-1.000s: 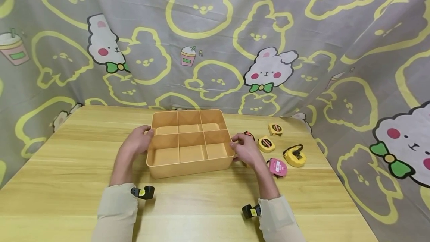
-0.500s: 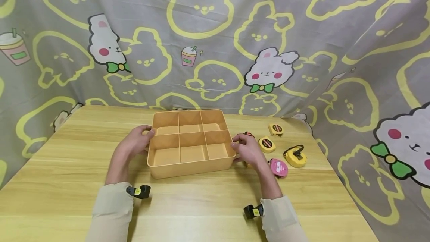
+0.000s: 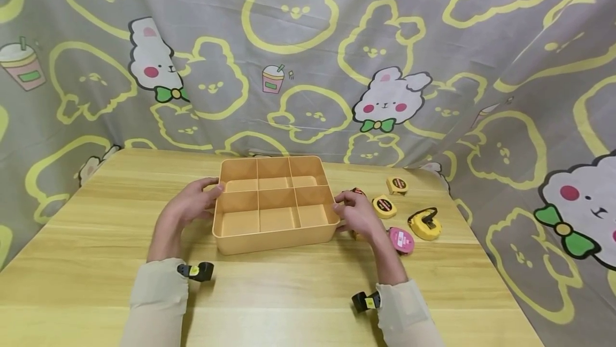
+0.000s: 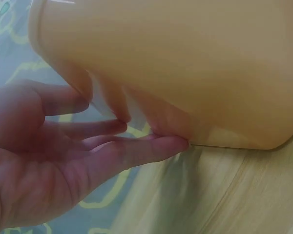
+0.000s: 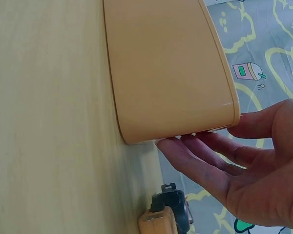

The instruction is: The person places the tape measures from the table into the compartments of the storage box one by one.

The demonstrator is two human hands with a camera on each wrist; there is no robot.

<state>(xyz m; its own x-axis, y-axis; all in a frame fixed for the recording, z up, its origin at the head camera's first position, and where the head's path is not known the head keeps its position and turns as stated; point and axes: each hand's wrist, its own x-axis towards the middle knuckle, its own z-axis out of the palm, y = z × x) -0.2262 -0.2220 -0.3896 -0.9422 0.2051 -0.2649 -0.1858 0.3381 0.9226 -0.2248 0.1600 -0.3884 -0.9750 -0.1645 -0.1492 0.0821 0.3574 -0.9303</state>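
A tan plastic organizer box (image 3: 279, 241) with two rows of compartments sits on the wooden table, its compartments bare inside. My left hand (image 3: 190, 205) touches the box's left end. In the left wrist view its fairly straight fingers (image 4: 151, 148) rest against the smooth wall, low near the table. At the opposite end is my right hand (image 3: 358, 217). The right wrist view shows its fingers (image 5: 195, 165) laid on the side wall and the thumb (image 5: 254, 125) at the rim. Neither hand's fingers curl round the box.
Tape measures lie right of the box: a yellow one (image 3: 397, 185) at the back, another yellow one (image 3: 384, 206), a pink one (image 3: 401, 240) and a larger yellow one (image 3: 425, 224). Others are partly hidden by the right hand. A patterned curtain (image 3: 308, 58) hangs behind the table.
Both hands stay at the box's ends. The left forearm has swung slightly outward to the left. The box has hardly moved; the whole view shifts a little.
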